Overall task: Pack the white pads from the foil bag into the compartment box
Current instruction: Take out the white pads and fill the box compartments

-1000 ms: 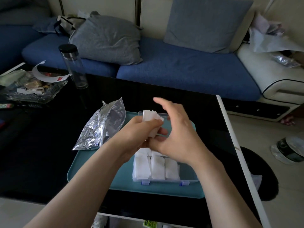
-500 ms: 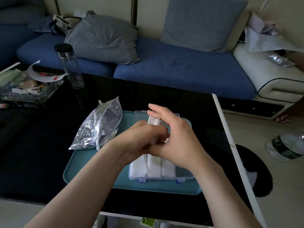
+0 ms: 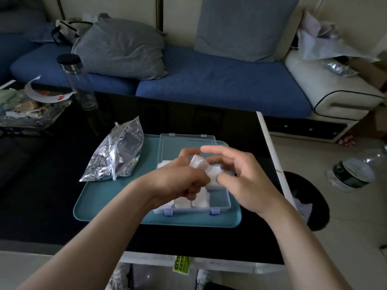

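A clear compartment box (image 3: 221, 203) with blue latches lies on a teal tray (image 3: 109, 197), its lid (image 3: 188, 141) folded back. White pads (image 3: 202, 200) fill its near compartments. My left hand (image 3: 178, 181) hovers over the box and grips a small stack of white pads (image 3: 199, 162). My right hand (image 3: 240, 174) is beside it on the right, fingers loosely spread, thumb and fingertips at the stack's right edge and at a pad (image 3: 214, 174) in the box. The crumpled foil bag (image 3: 117, 153) lies on the tray's left end.
The tray sits on a black table whose white right edge (image 3: 270, 153) is close to the box. A clear bottle (image 3: 77, 80) and a glass dish of clutter (image 3: 25, 114) stand at the back left. A blue sofa runs behind.
Both hands have come down from above the box to just over its middle with the pads. My right hand has opened away from the stack, uncovering an empty right compartment.
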Demonstrator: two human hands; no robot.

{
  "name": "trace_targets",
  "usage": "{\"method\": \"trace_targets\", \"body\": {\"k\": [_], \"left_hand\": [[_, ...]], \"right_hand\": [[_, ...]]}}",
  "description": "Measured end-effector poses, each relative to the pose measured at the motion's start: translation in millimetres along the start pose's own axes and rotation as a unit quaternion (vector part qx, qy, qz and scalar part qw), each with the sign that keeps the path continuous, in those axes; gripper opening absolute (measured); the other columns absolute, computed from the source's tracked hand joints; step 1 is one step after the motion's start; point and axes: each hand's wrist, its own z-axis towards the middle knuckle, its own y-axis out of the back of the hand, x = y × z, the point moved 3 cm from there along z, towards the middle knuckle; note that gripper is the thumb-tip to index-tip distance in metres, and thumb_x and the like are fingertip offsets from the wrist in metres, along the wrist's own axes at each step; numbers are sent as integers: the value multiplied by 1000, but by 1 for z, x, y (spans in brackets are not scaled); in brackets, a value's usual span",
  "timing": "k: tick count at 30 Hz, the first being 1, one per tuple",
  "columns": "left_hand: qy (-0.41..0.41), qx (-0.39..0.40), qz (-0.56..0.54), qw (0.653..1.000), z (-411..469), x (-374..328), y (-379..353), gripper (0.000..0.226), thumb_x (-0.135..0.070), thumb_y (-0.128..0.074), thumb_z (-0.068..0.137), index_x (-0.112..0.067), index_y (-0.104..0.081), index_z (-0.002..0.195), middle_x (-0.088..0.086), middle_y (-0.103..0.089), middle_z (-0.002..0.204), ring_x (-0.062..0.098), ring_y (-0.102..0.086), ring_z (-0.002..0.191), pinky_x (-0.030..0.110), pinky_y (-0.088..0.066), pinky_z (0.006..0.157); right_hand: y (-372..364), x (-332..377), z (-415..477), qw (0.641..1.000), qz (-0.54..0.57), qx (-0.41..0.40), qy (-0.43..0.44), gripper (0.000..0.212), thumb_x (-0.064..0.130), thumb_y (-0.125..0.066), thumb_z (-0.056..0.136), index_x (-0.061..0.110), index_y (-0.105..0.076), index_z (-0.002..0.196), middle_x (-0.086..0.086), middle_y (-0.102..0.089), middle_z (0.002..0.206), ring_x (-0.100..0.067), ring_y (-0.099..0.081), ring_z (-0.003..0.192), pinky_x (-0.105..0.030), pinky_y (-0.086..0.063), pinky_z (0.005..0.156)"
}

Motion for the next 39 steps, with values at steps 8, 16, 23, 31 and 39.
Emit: {"method": "trace_targets", "body": {"k": [8,16,23,31,39], "left_hand": [[-88,-42,168,981,2,5,-15,56,-26,-81,77,-29,-60,129,6,-72,115,20,-70,86,38,-59,67],[-143,-123,500,845,3,16,-5,46,-45,-87,74,-31,-65,112,-10,-59,112,14,-56,111,20,-43,86],[-102,-65,677,726,9,29,-16,37,-46,-80,83,-36,-64,115,-11,-56,120,19,-46,121,43,-37,101],[-91,-44,651,752,15,39,-7,33,-35,-80,89,-34,-65,118,-11,-55,123,20,-43,122,41,-45,99],[-107,-47,640,759,18,40,-4,33,-38,-82,89,-34,-67,118,-12,-58,120,19,-44,120,40,-44,96]], "right_hand": [[-1,-3,-10,1000,21,4,6,14,21,-72,101,31,-80,103,11,-78,107,-10,-71,109,-32,-58,90],[11,-66,-7,973,-164,-68,-148,24,15,-62,105,27,-71,123,6,-70,114,-4,-66,98,-7,-47,66],[0,-80,2,959,-222,-41,-173,24,14,-67,97,28,-76,113,3,-69,102,-10,-64,90,-12,-44,68],[-14,-63,9,888,-446,35,-103,14,25,-68,99,27,-67,112,4,-68,101,-25,-61,105,-40,-43,90],[-28,-60,17,817,-569,-26,-90,7,26,-76,91,27,-76,98,-1,-63,106,-25,-57,98,-37,-39,82]]}}
